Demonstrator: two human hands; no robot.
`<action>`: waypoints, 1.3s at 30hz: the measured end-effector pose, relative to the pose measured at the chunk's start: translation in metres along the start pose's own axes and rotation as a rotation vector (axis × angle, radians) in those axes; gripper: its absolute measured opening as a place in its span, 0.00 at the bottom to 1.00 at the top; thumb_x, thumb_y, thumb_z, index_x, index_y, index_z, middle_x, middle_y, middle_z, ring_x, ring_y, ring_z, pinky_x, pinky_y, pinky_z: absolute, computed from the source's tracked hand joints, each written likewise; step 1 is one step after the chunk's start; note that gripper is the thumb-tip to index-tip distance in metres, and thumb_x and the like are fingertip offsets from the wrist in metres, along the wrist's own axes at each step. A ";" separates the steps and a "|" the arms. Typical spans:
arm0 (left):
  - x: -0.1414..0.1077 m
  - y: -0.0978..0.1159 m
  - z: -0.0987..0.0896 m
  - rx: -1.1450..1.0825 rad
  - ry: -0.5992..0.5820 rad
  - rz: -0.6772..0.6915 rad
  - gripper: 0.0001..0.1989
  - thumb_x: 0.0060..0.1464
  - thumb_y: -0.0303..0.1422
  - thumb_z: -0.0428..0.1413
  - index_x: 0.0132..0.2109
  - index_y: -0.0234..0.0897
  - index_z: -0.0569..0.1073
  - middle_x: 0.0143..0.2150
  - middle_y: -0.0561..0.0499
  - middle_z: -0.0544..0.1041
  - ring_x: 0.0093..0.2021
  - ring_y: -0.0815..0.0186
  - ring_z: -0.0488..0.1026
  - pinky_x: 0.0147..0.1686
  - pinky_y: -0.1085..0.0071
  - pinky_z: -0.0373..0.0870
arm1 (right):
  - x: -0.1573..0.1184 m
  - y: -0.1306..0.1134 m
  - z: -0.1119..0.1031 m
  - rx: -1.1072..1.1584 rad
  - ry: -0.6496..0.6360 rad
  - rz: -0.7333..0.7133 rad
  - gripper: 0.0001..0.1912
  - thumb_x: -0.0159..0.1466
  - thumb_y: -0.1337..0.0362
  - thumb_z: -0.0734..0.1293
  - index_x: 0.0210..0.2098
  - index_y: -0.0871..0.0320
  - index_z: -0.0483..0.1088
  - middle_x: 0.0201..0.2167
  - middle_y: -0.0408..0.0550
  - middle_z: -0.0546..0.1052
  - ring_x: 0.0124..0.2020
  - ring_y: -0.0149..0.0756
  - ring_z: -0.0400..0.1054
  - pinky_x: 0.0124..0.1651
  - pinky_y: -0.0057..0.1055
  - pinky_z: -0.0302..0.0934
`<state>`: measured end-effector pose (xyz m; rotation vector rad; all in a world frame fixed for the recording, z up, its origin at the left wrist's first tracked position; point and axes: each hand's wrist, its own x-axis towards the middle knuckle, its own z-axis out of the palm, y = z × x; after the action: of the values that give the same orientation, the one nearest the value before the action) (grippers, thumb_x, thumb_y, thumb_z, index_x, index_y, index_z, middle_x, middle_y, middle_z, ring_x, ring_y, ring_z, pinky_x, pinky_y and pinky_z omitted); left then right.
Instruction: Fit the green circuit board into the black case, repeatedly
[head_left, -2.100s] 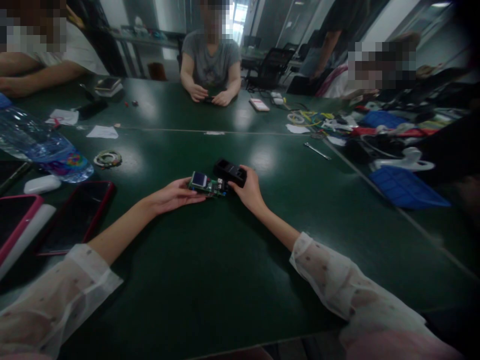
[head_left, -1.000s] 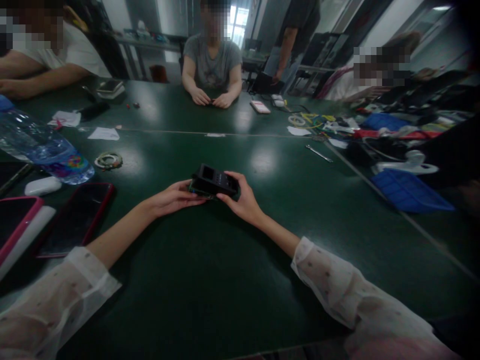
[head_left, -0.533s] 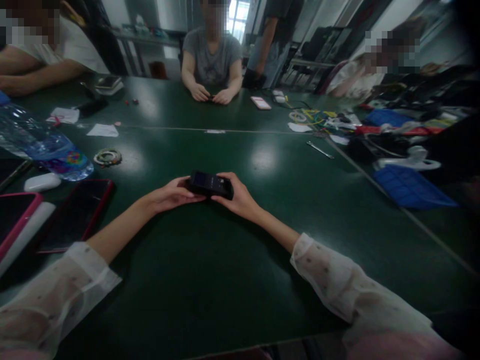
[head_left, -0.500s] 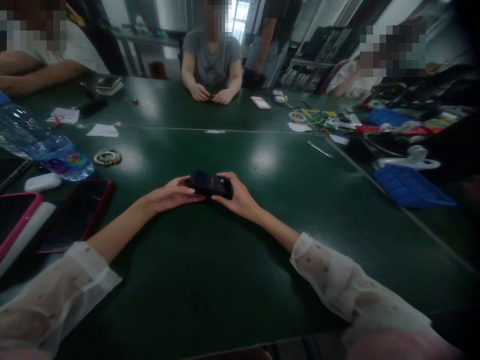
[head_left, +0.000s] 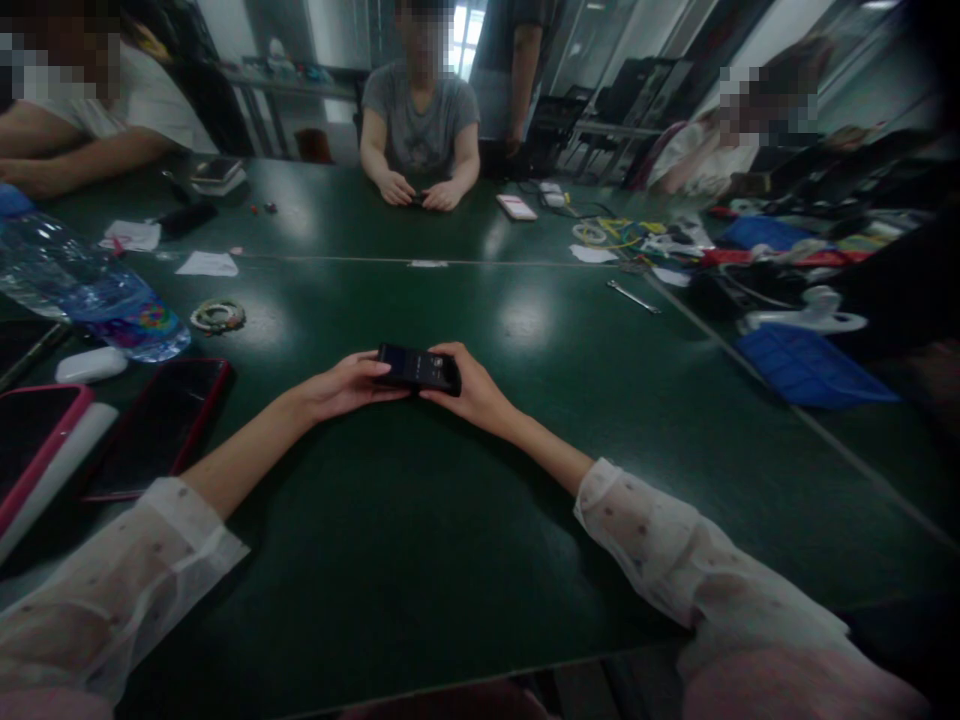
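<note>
A small black handheld device with a screen [head_left: 417, 368] is held sideways between my two hands, over the middle of the green table [head_left: 420, 520]. My left hand [head_left: 352, 385] grips its left end, the thumb lying on the front face. Around the right end my right hand [head_left: 469, 390] is closed, with fingers along the top edge and the thumb below. The screen is dark, with small light marks on its right half. The back of the device is hidden.
To the left lie a dark phone with a red edge [head_left: 161, 425], a pink-edged phone [head_left: 37, 440], a white case [head_left: 91, 365], a water bottle [head_left: 127, 310] and bracelets [head_left: 217, 316]. A wrench [head_left: 634, 297] and blue tray [head_left: 814, 365] lie right. A person [head_left: 420, 120] sits opposite.
The device has tilted slightly, so its screen faces me more, and my left thumb lies further onto its front. The whole view has shifted a little; both hands keep their hold.
</note>
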<state>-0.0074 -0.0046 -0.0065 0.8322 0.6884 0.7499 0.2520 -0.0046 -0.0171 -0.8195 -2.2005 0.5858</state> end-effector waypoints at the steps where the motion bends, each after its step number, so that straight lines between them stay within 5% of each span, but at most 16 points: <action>1: 0.000 0.000 0.000 -0.003 0.001 0.000 0.18 0.57 0.28 0.62 0.55 0.35 0.75 0.55 0.42 0.78 0.60 0.54 0.73 0.68 0.50 0.61 | 0.000 0.000 0.000 -0.001 0.001 0.001 0.30 0.62 0.61 0.74 0.58 0.52 0.58 0.55 0.53 0.70 0.56 0.48 0.70 0.57 0.52 0.68; 23: -0.001 0.002 0.004 -0.048 0.034 -0.044 0.17 0.57 0.28 0.62 0.53 0.34 0.75 0.54 0.41 0.79 0.59 0.53 0.74 0.66 0.51 0.64 | -0.001 -0.004 -0.002 0.019 -0.052 0.098 0.31 0.62 0.59 0.74 0.58 0.52 0.57 0.56 0.55 0.71 0.56 0.50 0.72 0.56 0.53 0.70; 30: -0.002 0.002 0.005 -0.057 0.020 -0.025 0.17 0.58 0.29 0.62 0.55 0.33 0.74 0.55 0.40 0.79 0.60 0.53 0.73 0.66 0.50 0.64 | 0.000 0.000 0.000 0.018 -0.049 0.059 0.31 0.63 0.57 0.74 0.59 0.52 0.57 0.56 0.54 0.70 0.56 0.50 0.70 0.56 0.53 0.69; 36: -0.001 0.001 0.002 -0.087 -0.003 -0.005 0.17 0.59 0.30 0.61 0.55 0.35 0.74 0.54 0.41 0.80 0.60 0.54 0.74 0.65 0.51 0.65 | -0.001 -0.001 0.001 -0.055 0.026 -0.021 0.44 0.62 0.51 0.73 0.69 0.48 0.48 0.60 0.57 0.65 0.60 0.53 0.65 0.61 0.58 0.65; 39: -0.001 0.001 0.001 -0.097 -0.004 -0.004 0.17 0.59 0.30 0.61 0.55 0.35 0.74 0.54 0.42 0.80 0.59 0.54 0.75 0.64 0.52 0.66 | -0.001 -0.003 0.001 -0.108 -0.010 -0.034 0.38 0.65 0.52 0.71 0.68 0.49 0.51 0.59 0.57 0.66 0.60 0.53 0.66 0.60 0.58 0.66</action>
<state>-0.0073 -0.0054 -0.0050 0.7434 0.6452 0.7720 0.2505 -0.0077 -0.0161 -0.8345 -2.2668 0.4593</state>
